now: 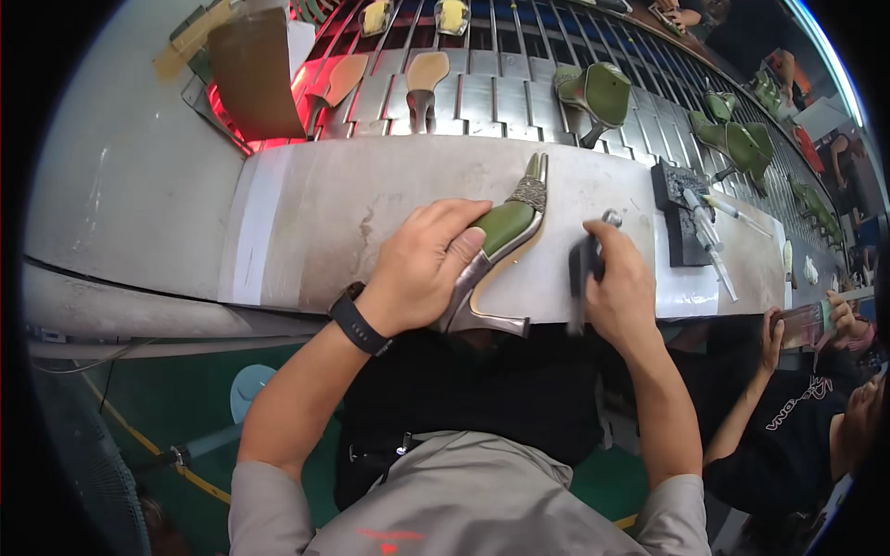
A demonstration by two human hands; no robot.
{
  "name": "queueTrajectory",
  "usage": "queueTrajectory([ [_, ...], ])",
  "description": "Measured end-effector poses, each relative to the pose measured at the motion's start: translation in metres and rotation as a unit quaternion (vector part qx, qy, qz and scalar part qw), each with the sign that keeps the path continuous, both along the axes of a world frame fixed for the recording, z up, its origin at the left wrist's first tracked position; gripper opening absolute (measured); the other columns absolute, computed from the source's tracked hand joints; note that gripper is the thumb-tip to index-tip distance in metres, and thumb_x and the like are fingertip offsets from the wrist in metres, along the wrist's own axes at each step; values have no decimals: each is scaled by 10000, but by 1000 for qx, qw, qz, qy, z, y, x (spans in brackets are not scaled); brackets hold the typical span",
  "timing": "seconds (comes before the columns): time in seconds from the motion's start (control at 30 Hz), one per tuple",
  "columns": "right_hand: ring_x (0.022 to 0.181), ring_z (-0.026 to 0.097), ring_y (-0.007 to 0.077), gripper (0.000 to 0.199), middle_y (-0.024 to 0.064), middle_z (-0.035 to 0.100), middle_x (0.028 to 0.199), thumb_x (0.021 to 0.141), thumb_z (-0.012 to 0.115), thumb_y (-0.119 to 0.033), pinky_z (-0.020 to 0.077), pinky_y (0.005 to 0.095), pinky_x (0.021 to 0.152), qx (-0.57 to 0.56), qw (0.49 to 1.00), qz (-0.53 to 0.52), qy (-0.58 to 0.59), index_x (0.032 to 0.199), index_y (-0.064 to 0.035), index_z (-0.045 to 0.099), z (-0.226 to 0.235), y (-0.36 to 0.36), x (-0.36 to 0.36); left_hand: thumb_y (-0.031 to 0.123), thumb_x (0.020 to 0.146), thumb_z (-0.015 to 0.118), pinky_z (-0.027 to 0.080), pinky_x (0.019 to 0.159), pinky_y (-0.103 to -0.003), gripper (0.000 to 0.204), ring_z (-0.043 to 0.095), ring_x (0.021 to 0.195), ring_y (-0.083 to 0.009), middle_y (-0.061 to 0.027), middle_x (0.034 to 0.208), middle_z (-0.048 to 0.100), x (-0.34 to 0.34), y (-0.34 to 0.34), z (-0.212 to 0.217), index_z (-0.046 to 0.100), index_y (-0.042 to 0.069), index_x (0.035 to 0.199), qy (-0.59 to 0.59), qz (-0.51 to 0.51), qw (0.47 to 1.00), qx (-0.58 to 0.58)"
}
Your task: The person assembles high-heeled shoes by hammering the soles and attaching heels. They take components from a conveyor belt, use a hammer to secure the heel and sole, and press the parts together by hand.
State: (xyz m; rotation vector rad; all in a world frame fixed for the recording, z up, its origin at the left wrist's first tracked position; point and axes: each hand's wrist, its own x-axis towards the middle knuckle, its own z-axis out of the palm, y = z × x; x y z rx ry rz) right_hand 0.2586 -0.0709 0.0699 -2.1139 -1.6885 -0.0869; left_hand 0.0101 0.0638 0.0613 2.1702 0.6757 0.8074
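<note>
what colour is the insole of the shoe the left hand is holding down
Olive green, with a silvery metallic heel and edge. The high-heeled shoe under the left hand shows best in the head view.

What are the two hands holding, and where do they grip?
Left hand grips the green shoe around its middle, near the heel. Right hand holds a dark tool by its handle.

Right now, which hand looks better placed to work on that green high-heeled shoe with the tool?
The right hand, probably: it already grips a dark tool just beside the shoe, while the left hand is wrapped over the shoe, pinning it on the bench.
</note>
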Motion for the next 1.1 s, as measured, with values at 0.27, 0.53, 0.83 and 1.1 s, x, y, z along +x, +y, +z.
queueTrajectory([
  [0.27, 834, 694, 241, 388, 136, 705, 940, 880, 855, -167, 576, 349, 780, 199, 936, 158, 243, 1214, 1, 750, 7, -52, -59, 232, 1084, 591, 489, 1057, -437, 379, 630, 1217, -393, -201, 1326, 673, -1, -12, -1, 647, -10, 1371, 8, 25, 1000, 14],
  [0.53, 1166, 732, 404, 401, 266, 740, 1221, 932, 822, -161, 589, 458, 1007, 197, 887, 226, 351, 1243, 50, 684, -19, -33, -75, 265, 1072, 604, 477, 1071, -457, 421, 622, 1240, -408, -209, 1363, 659, -2, -10, -5, 642, 5, 1401, 12, 0, 1000, 15],
  [0.83, 1078, 755, 448, 369, 282, 748, 1151, 897, 801, -113, 629, 491, 934, 167, 902, 248, 311, 1193, 66, 671, -9, -23, -67, 285, 1025, 647, 492, 974, -485, 485, 637, 1153, -410, -214, 1361, 645, -1, -9, -2, 639, 7, 1423, 32, 4, 999, 38],
  [1.1, 1003, 779, 413, 363, 268, 765, 1065, 785, 841, -29, 649, 451, 879, 30, 924, 251, 287, 1108, 76, 712, 35, -6, -58, 274, 1009, 661, 492, 944, -482, 498, 640, 1126, -398, -226, 1375, 630, 1, -9, -2, 635, 0, 1423, 38, 2, 999, 27],
])
